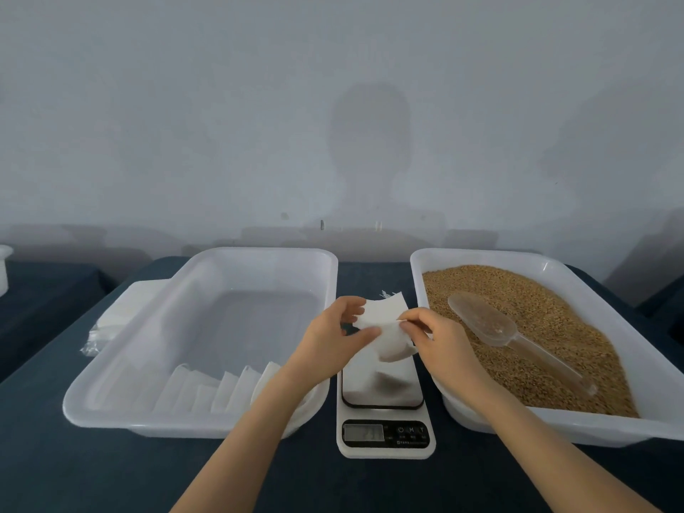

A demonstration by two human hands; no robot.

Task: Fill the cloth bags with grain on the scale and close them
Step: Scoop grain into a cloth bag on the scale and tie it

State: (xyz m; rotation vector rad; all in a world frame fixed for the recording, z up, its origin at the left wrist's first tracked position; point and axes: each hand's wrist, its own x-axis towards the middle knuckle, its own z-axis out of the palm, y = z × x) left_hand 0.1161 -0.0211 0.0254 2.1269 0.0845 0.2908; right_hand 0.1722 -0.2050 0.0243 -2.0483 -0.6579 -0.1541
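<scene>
Over the scale (385,442), which sat near the table's (74,475) front edge, the person held a white cloth bag (383,320) just above the weighing plate. The left hand (335,333) gripped its left side between thumb and fingers, and the right hand (431,338) pinched its right edge. Loose strings showed at the bag's far end. Whether it already held grain could not be told, and the display was unreadable.

The step looked like working the bag's mouth. To do it well, the mouth should face up and stay centred over the plate, with both pinches close to the hem so that the cloth spread evenly.

The right tray (629,431), toward the table's right edge, was filled with grain (518,290), and a clear plastic scoop (492,323) lay on top, untouched. The left tray (111,412) held a row of white bags (222,390) leaning along its near wall. A stack of flat bags (111,320) lay just beyond its left rim.
</scene>
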